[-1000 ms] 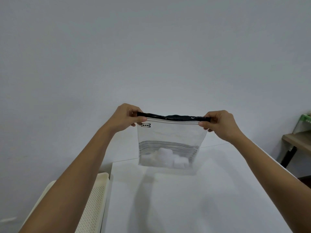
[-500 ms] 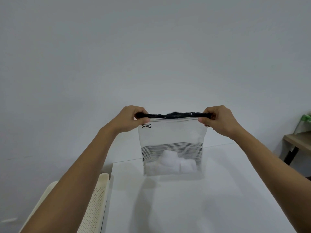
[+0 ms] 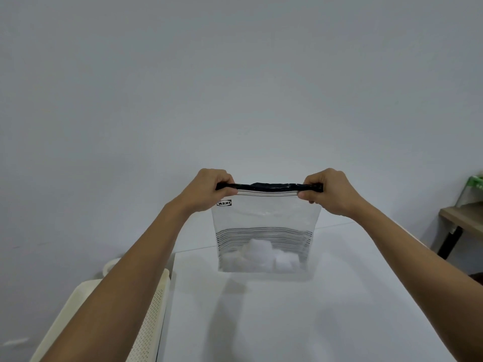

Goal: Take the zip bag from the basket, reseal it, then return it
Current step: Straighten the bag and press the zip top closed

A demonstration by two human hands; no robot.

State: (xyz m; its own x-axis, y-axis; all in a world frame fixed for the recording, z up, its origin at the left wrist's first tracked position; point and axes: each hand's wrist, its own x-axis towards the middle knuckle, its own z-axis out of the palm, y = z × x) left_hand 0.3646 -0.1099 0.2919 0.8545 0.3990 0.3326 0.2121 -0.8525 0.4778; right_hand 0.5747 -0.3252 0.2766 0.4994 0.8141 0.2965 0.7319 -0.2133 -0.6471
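Head view, the only view on offer: the zip bag [image 3: 264, 231] is up in the air in front of a bare wall, hanging above the white table [image 3: 287, 322], well clear of the basket [image 3: 154, 317], which sits low at the left edge of the table. The left hand [image 3: 209, 190] is clenched on the left end of the black zip strip [image 3: 269, 187], thumb and fingers pinching it; the right hand [image 3: 326, 192] is clamped the same way on the right end. Between them the strip runs taut and nearly level, with a slight hump near the middle (that bump is the spot to watch). White cotton-like lumps [image 3: 261, 256] sit at the bottom of the bag, below the band of dark stripes.

By my reading this is the resealing step, and the seal is not proven yet. From this angle I cannot tell whether the two tracks have mated along the whole length, or only at the ends.

To do it well: keep one hand as the anchor at its corner, holding tension, and let the other pinch and slide along the strip toward the far end, pressing thumb against forefinger all the way. Go over that central hump firmly. Hold the top level so the contents stay low and out of the track. Only then should the bag head left and down to the basket.
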